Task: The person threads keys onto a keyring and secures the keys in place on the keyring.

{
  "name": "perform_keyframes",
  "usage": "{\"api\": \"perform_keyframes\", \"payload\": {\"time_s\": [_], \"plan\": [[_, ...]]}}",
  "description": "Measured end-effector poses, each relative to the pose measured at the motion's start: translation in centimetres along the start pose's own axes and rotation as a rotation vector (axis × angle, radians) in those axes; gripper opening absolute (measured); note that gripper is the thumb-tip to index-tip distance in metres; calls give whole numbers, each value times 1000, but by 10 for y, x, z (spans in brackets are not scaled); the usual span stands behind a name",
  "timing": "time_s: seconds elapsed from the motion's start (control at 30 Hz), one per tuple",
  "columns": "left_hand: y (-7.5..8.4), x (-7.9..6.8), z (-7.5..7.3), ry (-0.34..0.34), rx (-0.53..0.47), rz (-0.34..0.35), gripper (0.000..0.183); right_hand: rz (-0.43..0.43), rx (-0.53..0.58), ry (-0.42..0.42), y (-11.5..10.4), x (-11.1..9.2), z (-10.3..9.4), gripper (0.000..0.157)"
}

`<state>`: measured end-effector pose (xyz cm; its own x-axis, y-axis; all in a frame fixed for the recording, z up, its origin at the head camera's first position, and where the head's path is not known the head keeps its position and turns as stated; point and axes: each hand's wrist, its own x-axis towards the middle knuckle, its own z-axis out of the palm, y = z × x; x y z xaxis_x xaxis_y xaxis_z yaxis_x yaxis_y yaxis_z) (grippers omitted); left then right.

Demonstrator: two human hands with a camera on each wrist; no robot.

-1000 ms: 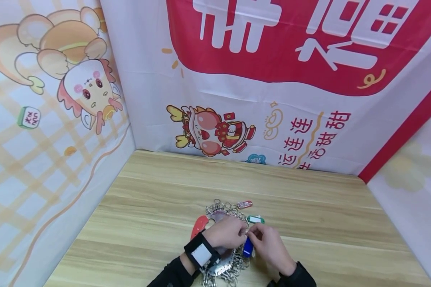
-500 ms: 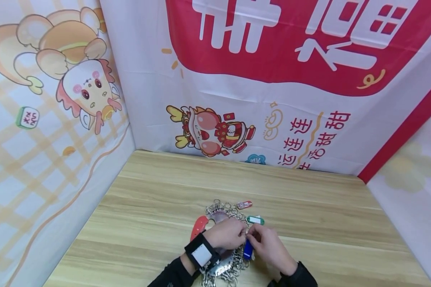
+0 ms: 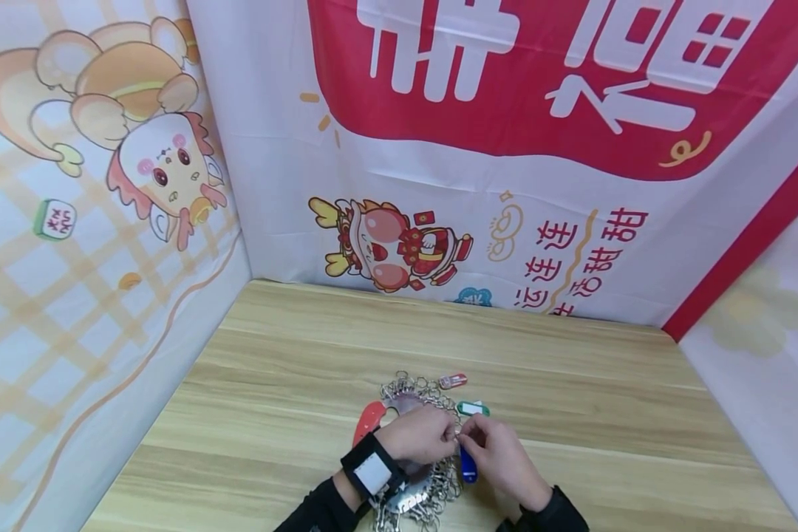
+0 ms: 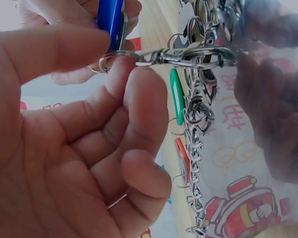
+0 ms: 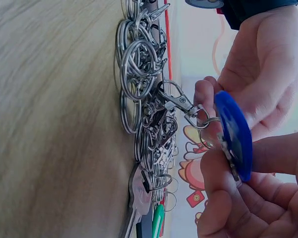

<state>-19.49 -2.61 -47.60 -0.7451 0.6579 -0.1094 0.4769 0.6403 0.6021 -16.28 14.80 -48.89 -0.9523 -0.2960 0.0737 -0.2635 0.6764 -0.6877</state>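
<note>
In the head view my left hand (image 3: 422, 434) reaches over a shiny plate (image 3: 412, 499) fringed with swivel clasps and split rings. Its thumb and forefinger pinch a split ring (image 4: 105, 59), which hangs from a swivel clasp (image 4: 188, 57) on the plate's edge. My right hand (image 3: 502, 454) is close beside it, pinching a blue key tag (image 5: 233, 134) between thumb and fingers. A small piece of silver metal (image 5: 228, 154), partly hidden, lies against the tag. The tag and split ring meet at the fingertips; whether they are linked is unclear.
A red tag (image 3: 454, 380) and a green tag (image 3: 473, 408) lie at the plate's far right edge. A silver key (image 5: 140, 191) rests on the wooden table (image 3: 273, 369) there. A red curved piece (image 3: 369, 421) shows left of the plate.
The lower end of the blue key tag has swung slightly right, away from the plate. Both hands stay almost in the same place.
</note>
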Motion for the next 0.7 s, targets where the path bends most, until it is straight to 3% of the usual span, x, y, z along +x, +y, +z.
{"api": "perform_keyframes", "payload": {"time_s": [0.33,0.7], "plan": [[-2,1,1,3,68,49,25,-35,-17,5,1,-1,0,11],[-2,1,-1,-30,19,1,19,-73,-8,-32,2,0,-1,11]]}}
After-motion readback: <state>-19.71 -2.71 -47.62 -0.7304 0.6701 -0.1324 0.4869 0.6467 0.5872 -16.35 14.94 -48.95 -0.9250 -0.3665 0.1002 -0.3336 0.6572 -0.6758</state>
